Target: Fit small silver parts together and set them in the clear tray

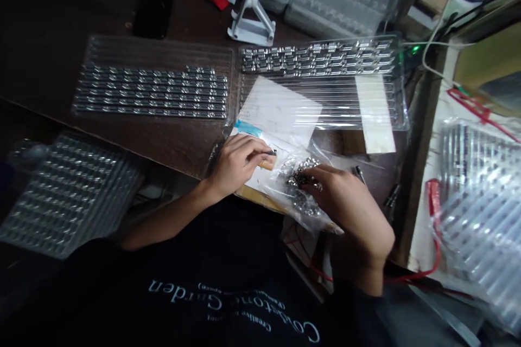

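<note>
My left hand (238, 162) is closed in a pinch on a small dark metal connector (271, 152). Just below its fingertips lies a small tan block (266, 164) on a white sheet. My right hand (340, 190) reaches into an open clear plastic bag (313, 222) of small shiny metal parts (303, 171). Its thumb and fingers are drawn together among the parts; what they grip, if anything, is hidden. Beyond my hands, a clear tray (317, 114) holds rows of metal connectors (317, 57) along its far side, with a white card (285, 105) lying over its near part.
Another tray of connectors (150, 92) lies on the left. A phone (153, 11), a grey stand (254, 24) and plastic bins (334, 0) are farther back. Stacked trays flank the table, at lower left (69, 190) and right (484, 211). A red cable (435, 244) runs at right.
</note>
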Demonstrator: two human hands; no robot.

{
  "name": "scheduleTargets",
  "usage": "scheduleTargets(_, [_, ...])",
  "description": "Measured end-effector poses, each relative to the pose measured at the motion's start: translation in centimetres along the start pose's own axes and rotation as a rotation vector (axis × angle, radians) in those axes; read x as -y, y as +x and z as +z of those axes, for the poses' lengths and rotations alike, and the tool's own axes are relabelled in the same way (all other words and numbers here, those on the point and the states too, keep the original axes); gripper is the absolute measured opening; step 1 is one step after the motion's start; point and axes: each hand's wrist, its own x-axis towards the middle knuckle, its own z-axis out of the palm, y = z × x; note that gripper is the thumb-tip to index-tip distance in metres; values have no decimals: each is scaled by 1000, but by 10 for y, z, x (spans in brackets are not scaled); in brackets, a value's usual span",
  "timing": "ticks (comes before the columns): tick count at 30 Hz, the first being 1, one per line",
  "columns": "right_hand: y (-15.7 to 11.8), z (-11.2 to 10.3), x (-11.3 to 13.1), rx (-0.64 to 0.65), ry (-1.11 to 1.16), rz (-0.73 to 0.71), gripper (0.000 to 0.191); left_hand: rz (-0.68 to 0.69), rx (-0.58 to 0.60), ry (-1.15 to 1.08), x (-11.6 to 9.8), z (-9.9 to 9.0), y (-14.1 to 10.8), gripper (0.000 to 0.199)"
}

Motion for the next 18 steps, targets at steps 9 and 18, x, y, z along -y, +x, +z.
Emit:
scheduleTargets(9, [11,11,4,-4,87,-26,21,-3,6,24,0,0,-1,5])
scheduleTargets(18, [20,-14,0,-92,147,-143,24,-50,-25,9,3,1,-4,23])
